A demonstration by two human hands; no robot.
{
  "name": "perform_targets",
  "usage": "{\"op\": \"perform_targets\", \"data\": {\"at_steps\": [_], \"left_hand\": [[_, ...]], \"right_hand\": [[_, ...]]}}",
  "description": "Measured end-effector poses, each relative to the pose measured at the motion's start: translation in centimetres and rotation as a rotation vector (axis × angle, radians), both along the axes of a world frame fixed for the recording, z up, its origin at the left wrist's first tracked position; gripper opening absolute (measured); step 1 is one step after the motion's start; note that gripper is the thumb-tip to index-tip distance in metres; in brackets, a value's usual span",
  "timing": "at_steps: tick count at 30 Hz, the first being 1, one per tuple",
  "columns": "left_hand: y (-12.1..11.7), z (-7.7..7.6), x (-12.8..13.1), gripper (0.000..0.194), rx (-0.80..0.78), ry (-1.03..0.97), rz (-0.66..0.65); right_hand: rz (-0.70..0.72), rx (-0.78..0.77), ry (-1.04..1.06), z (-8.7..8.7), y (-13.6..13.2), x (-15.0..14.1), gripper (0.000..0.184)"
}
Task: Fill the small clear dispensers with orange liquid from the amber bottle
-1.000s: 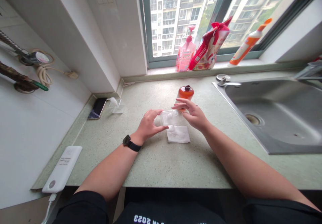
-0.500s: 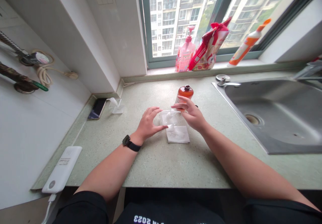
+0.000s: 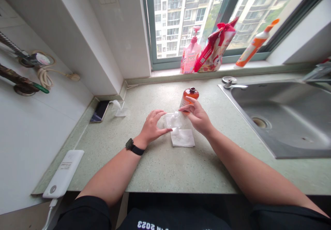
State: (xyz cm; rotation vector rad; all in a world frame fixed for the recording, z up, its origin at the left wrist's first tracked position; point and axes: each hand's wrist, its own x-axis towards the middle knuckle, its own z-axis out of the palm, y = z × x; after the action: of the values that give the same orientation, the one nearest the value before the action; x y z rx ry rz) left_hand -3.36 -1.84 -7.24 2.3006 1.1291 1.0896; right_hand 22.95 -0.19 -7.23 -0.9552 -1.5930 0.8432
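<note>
My left hand (image 3: pixel 153 126) spans a small clear plastic box (image 3: pixel 169 120), fingertips at its far side and thumb at its near side. White, soft-looking material (image 3: pixel 176 117) sits in or over the box. My right hand (image 3: pixel 198 117) is just right of the box, with thumb and fingers bent close together. A thin whitish thing seems to be at its fingertips, too small to make out. Just in front of the box lies a folded white tissue (image 3: pixel 183 138). Behind my right hand stands an amber bottle (image 3: pixel 186 95) with a black neck, partly hidden by the fingers.
A phone (image 3: pixel 99 111) and another clear piece with white material (image 3: pixel 120 111) lie at the left. A white power bank (image 3: pixel 63 174) rests near the front left edge. The steel sink (image 3: pixel 284 119) is on the right. A pink pump bottle (image 3: pixel 190 55) stands on the sill.
The fingers of my right hand have shifted slightly, and the white material by the box has changed shape. A white line across the box top no longer shows. My left hand stays put.
</note>
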Motion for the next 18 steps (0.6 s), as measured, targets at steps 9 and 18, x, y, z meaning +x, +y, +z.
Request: {"op": "perform_targets", "data": {"at_steps": [9, 18], "left_hand": [[-0.06, 0.02, -0.09, 0.073, -0.007, 0.007, -0.005], [-0.06, 0.00, -0.07, 0.074, -0.007, -0.004, -0.014]], "right_hand": [[0.175, 0.013, -0.112, 0.40, -0.95, -0.61, 0.088], [0.150, 0.014, -0.059, 0.24, -0.60, -0.40, 0.083]]}}
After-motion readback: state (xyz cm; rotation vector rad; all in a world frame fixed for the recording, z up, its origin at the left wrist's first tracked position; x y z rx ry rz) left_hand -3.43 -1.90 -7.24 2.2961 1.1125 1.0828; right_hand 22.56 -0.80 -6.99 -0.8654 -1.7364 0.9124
